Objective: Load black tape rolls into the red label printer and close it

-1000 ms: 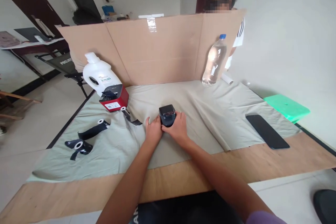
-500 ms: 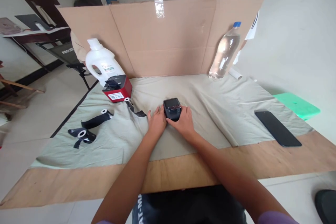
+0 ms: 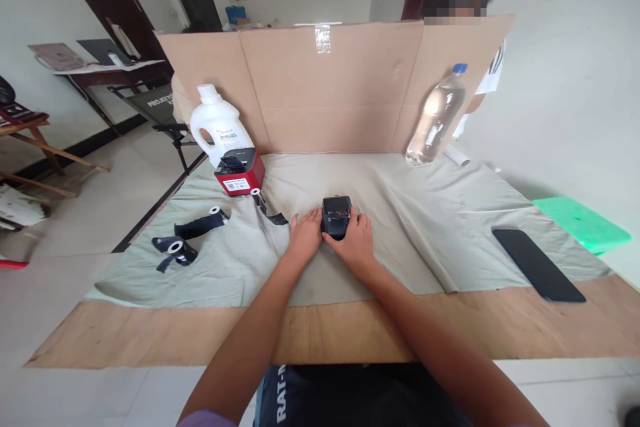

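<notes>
A small black boxy device (image 3: pixel 336 219), which looks like a portable label printer, sits on the grey cloth at mid-table. Its upper face has a dark, shiny window. My left hand (image 3: pixel 306 235) presses its fingers against the left side, thumb apart. On the other side, my right hand (image 3: pixel 356 240) grips the device, thumb at its near edge and fingers along its right side. Between them the two hands hold it; the fingertips are partly hidden.
Left on the cloth (image 3: pixel 400 213) lie black ribbon rolls (image 3: pixel 183 252), a red and black box (image 3: pixel 240 173) and a white jug (image 3: pixel 220 123). A water bottle (image 3: pixel 436 117) leans against the cardboard panel (image 3: pixel 330 93). A phone (image 3: pixel 537 265) lies right; a person (image 3: pixel 487 73) is behind.
My view has shifted up and to the left, so everything sits lower and further right in the picture. Both hands keep their hold on the black device, which appears slightly turned.
</notes>
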